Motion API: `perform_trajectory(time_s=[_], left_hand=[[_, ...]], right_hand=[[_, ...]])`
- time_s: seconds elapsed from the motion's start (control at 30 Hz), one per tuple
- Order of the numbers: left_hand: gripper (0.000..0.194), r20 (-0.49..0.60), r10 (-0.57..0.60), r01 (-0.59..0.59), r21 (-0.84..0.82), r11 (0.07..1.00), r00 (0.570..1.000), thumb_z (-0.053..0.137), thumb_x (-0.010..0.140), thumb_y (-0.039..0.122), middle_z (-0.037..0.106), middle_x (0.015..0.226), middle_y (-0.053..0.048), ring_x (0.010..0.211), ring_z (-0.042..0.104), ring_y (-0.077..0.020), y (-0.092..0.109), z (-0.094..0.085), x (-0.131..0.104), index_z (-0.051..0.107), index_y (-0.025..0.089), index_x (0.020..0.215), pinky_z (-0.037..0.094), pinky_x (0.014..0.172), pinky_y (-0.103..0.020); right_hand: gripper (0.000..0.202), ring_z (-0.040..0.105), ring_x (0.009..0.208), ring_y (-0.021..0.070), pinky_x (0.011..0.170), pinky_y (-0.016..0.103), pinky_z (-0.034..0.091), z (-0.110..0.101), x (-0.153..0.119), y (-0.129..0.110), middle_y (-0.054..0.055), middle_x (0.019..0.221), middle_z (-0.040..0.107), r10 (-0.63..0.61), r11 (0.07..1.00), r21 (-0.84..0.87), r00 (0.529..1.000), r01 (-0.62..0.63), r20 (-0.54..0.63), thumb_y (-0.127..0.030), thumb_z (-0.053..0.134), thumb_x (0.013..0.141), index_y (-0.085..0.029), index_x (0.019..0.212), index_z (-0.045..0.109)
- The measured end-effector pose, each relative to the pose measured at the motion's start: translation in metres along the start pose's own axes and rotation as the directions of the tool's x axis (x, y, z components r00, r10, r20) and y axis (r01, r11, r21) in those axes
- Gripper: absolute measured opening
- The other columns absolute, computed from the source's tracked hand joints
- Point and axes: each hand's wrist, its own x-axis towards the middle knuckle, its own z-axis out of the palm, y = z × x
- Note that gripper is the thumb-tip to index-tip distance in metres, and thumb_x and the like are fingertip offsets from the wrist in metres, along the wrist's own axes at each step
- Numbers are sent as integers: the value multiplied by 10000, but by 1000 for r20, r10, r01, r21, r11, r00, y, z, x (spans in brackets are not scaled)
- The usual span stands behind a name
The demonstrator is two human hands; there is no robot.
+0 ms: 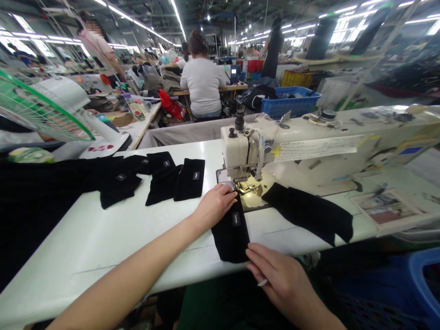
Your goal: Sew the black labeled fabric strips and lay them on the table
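Observation:
A black fabric piece (229,243) with a small dark label lies on the sewing table, its far end at the presser foot of the sewing machine (242,151). My left hand (217,202) is on its upper left part, fingers together and closed on the cloth just in front of the needle area. At the near right corner my right hand (280,275) pinches the cloth's edge between thumb and fingers. Something small and white (263,283) shows at a right finger; I cannot make out what it is.
Several labelled black pieces (189,179) and a larger dark cloth (37,192) lie left. Another black strip (309,213) rests right of the needle. A fan (51,105) stands at back left; a blue basket (395,284) is below right. Co-workers (203,85) are ahead.

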Motion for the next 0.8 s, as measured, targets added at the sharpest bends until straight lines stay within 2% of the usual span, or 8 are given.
perform_trajectory(time_s=[0.17, 0.3, 0.5, 0.8], left_hand=[[242, 15, -1, 0, 24, 1000, 1000, 476, 1019, 234, 622, 989, -100, 919, 552, -233, -1, -1, 4, 702, 148, 1039, 535, 835, -378], [226, 8, -12, 12, -20, 1000, 1000, 495, 1007, 220, 611, 1001, -106, 928, 557, -235, -5, 1, 6, 694, 140, 1075, 536, 846, -383], [167, -31, 28, -31, -112, 993, 999, 565, 973, 197, 621, 1001, -95, 940, 586, -225, -14, 4, 8, 698, 144, 1059, 532, 880, -385], [188, -51, 27, -32, -117, 993, 998, 565, 976, 205, 626, 1010, -103, 944, 583, -227, -14, 3, 7, 706, 130, 1074, 537, 878, -393]], right_hand=[[325, 741, 899, 228, 757, 349, 634, -2, 1, 8, 135, 1188, 726, 11, 1000, 29, 1000, -12, 22, -116, 427, 995, -108, 1185, 692], [338, 736, 921, 227, 735, 332, 622, 1, 4, 16, 126, 1171, 729, -19, 1000, 0, 999, 19, 29, -80, 404, 991, -115, 1167, 690], [244, 733, 883, 209, 700, 298, 578, 6, 5, 19, 125, 1101, 741, -74, 997, -25, 991, 72, -108, -136, 468, 1017, -105, 1147, 672], [244, 726, 853, 195, 648, 282, 531, 3, 7, 16, 112, 1074, 743, -68, 997, -32, 992, 65, -104, -134, 431, 1034, -118, 1107, 664]])
